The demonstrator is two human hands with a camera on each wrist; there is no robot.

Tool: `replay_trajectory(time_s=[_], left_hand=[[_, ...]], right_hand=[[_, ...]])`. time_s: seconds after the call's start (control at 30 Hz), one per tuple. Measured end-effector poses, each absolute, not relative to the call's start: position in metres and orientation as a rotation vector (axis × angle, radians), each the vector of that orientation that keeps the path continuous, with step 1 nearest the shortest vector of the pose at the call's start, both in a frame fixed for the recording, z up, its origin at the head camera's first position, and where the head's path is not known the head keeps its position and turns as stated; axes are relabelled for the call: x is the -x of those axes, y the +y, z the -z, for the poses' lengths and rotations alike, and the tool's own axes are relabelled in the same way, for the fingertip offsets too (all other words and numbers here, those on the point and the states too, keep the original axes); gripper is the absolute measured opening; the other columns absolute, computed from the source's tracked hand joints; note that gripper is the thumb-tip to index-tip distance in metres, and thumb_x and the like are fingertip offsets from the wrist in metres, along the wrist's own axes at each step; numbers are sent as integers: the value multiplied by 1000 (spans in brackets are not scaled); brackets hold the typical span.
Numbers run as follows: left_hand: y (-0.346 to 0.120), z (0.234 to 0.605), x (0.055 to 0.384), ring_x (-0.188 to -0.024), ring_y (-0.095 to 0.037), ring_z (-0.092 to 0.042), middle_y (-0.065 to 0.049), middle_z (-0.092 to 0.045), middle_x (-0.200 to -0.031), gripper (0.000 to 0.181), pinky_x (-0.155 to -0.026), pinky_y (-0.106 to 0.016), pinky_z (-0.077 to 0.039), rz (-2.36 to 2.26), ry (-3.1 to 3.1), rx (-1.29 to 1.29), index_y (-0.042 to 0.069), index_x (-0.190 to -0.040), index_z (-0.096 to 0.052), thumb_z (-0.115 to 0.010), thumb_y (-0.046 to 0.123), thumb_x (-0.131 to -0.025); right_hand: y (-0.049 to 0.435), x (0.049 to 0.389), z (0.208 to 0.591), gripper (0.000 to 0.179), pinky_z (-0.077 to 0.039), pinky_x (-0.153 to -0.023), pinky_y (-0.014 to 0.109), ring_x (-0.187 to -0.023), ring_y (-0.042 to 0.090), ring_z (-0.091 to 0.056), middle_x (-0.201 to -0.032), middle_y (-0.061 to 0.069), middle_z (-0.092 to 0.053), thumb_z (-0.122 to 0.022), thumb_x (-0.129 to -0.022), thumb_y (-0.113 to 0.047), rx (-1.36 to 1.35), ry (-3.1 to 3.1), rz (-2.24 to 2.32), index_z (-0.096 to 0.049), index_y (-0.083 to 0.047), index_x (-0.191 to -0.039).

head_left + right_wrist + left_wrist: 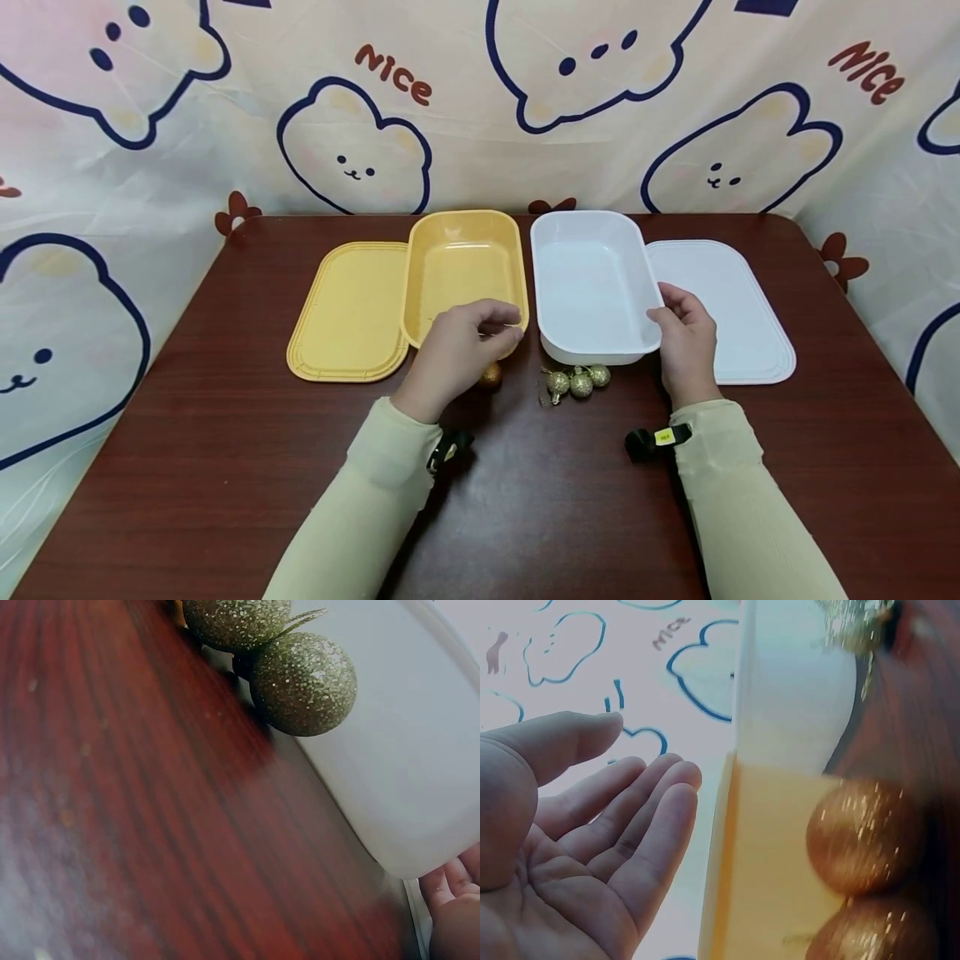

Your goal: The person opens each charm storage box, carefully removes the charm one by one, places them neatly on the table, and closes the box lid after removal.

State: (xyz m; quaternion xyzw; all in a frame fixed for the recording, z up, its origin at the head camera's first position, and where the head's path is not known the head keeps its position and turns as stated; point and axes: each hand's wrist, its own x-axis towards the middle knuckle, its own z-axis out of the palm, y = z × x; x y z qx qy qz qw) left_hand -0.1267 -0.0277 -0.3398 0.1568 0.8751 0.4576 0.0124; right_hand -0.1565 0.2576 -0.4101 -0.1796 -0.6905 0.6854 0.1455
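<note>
My left hand [461, 350] hovers over the near edge of a yellow plastic box [465, 225], holding nothing; in the left wrist view its fingers [656, 847] are relaxed and apart from the thumb. Beside that box's near side lie orange-gold glitter balls [866, 836], mostly hidden by this hand in the head view. My right hand [686, 342] grips the right rim of a white plastic box [592, 283], thumb over the edge and fingers along the outer wall. Several pale gold glitter balls [581, 384] rest on the table against the white box's near side.
A flat yellow lid [352, 312] lies left of the yellow box, and a white lid [738, 308] lies right of the white box. Both boxes stand near the far edge of a dark red-brown table [540, 517]. A curtain with printed bears [465, 100] hangs behind.
</note>
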Motion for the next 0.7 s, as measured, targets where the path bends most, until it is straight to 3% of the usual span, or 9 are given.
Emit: replay_trajectory(time_s=[0.7], left_hand=[[-92, 339, 153, -103, -22, -66, -8, -72, -110, 27, -89, -39, -54, -1617, 2714, -122, 6, -118, -72, -69, 23, -97]], right_hand=[[257, 155, 409, 39, -49, -86, 21, -110, 14, -56, -119, 2, -62, -56, -93, 0, 524, -1984, -1993, -64, -5, -131]])
